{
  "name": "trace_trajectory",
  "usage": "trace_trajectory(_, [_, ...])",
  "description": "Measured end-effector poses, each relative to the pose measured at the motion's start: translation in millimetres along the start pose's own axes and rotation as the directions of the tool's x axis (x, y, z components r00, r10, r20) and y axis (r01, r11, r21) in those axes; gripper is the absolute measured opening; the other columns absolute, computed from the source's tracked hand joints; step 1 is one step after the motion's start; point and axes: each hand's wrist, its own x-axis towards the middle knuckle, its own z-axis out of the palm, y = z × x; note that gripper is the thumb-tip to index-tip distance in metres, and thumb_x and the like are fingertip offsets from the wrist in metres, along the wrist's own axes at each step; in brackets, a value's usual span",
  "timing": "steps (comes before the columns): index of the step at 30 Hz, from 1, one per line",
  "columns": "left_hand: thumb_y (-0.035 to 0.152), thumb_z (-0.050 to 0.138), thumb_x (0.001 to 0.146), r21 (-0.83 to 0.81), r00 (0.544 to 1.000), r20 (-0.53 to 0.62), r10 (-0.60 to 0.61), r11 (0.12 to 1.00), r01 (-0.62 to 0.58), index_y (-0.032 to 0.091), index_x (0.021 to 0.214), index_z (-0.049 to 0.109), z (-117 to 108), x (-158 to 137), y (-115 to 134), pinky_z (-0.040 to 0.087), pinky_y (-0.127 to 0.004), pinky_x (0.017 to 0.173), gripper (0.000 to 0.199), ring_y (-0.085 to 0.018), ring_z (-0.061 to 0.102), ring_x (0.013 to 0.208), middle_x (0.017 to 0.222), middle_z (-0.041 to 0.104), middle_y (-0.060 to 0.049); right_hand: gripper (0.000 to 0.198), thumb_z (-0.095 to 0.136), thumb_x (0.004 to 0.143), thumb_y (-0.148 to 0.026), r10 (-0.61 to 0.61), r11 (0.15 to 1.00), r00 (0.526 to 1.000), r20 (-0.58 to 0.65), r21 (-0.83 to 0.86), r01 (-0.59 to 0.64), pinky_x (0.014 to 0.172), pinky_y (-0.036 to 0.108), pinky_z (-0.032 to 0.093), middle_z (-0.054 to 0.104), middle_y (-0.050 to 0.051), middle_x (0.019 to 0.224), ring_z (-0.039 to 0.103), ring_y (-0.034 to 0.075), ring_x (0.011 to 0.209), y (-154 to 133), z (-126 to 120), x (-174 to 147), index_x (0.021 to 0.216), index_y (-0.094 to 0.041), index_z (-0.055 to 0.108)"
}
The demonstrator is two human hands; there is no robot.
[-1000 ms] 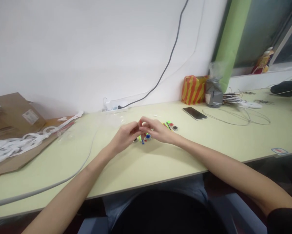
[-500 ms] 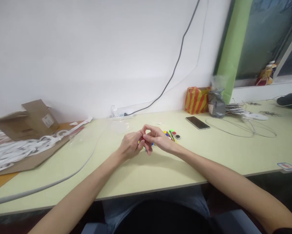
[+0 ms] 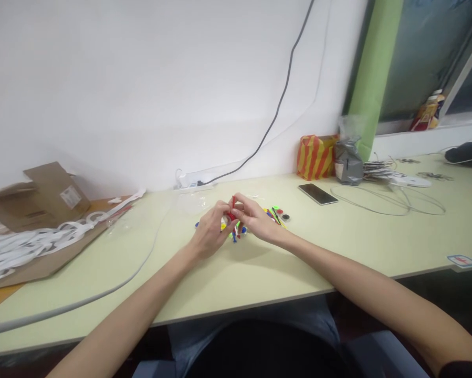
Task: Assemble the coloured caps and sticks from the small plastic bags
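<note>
Both my hands are together over the table, pinching a small red plastic piece (image 3: pixel 231 215) whose thin end sticks up between the fingertips. My left hand (image 3: pixel 211 227) closes on it from the left, thumb and fingers bent round it. From the right, my right hand (image 3: pixel 256 218) grips it between thumb and fingers. Its exact kind is too small to tell. Beneath and beside the hands lie several small coloured plastic pieces, among them a blue stick (image 3: pixel 234 237), a red disc (image 3: pixel 280 211) and a black disc (image 3: pixel 286 217). The fingers partly cover this pile.
A phone (image 3: pixel 317 193) lies right of the pile. Behind it stand a striped bag (image 3: pixel 315 157) and a grey bag (image 3: pixel 349 164). A cardboard box (image 3: pixel 56 197) with white strips (image 3: pixel 50 247) occupies the left side. A thick grey cable (image 3: pixel 102 291) crosses the front left.
The fingers have spread a little, and the red piece now shows between them. More of the coloured pile is visible below the hands. The view has shifted slightly.
</note>
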Motion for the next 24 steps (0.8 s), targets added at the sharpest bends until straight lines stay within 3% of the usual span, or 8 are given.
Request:
trace_trajectory(5, [0.026,0.047,0.098,0.183,0.998,0.036,0.059,0.981,-0.065,0.021,0.099,0.044,-1,3,2,0.043,-0.031,0.072,0.006,-0.017,0.055,0.074,0.088,0.057,-0.003,0.026,0.059,0.095,-0.043,0.034,0.997,0.997,0.065,0.067,-0.039,0.051,0.023,0.05,0.058,-0.003,0.075,0.063,0.013,0.059,-1,-2,2,0.092,-0.023,0.043])
trace_trajectory(9, [0.024,0.044,0.096,0.202,0.994,0.021,0.11,0.973,-0.112,0.021,0.092,0.045,-3,4,3,0.042,-0.033,0.07,0.005,-0.018,0.052,0.07,0.083,0.056,-0.003,0.031,0.064,0.093,-0.045,0.065,0.993,0.983,0.173,0.084,-0.08,0.051,0.023,0.049,0.06,-0.003,0.071,0.063,0.014,0.058,-5,-9,3,0.09,-0.022,0.044])
trace_trajectory(14, [0.023,0.031,0.1,0.115,0.996,-0.085,-0.021,0.993,0.03,0.022,0.086,0.043,-17,2,-6,0.04,-0.033,0.068,0.019,-0.018,0.046,0.069,0.077,0.047,-0.002,0.031,0.067,0.091,-0.043,0.075,0.988,0.975,0.208,0.115,-0.101,0.048,0.021,0.044,0.056,-0.004,0.066,0.058,0.012,0.055,-3,-27,3,0.086,-0.021,0.046])
trace_trajectory(19, [0.033,0.053,0.097,0.236,0.965,-0.234,-0.115,0.956,0.171,0.021,0.096,0.051,-46,8,-31,0.045,-0.035,0.082,0.013,-0.021,0.051,0.091,0.097,0.05,-0.006,0.029,0.07,0.087,-0.04,0.106,0.982,0.994,0.039,0.155,-0.11,0.048,0.022,0.045,0.06,-0.002,0.069,0.06,0.013,0.057,7,-40,7,0.091,-0.021,0.048])
trace_trajectory(21, [0.035,0.06,0.094,0.304,0.961,-0.236,-0.145,0.928,0.214,0.02,0.096,0.057,-55,9,-40,0.045,-0.035,0.085,0.015,-0.022,0.051,0.095,0.099,0.049,-0.007,0.031,0.072,0.085,-0.038,0.13,0.964,0.992,-0.001,0.232,-0.126,0.045,0.02,0.041,0.056,-0.004,0.068,0.057,0.012,0.055,10,-41,8,0.092,-0.021,0.048])
trace_trajectory(24, [0.034,0.061,0.092,0.345,0.961,-0.161,-0.224,0.9,0.268,0.02,0.093,0.062,-61,7,-47,0.043,-0.031,0.079,0.014,-0.019,0.052,0.085,0.09,0.049,-0.003,0.031,0.074,0.083,-0.036,0.147,0.926,0.989,0.0,0.353,-0.138,0.044,0.019,0.034,0.049,-0.006,0.065,0.05,0.01,0.051,11,-40,8,0.093,-0.021,0.048])
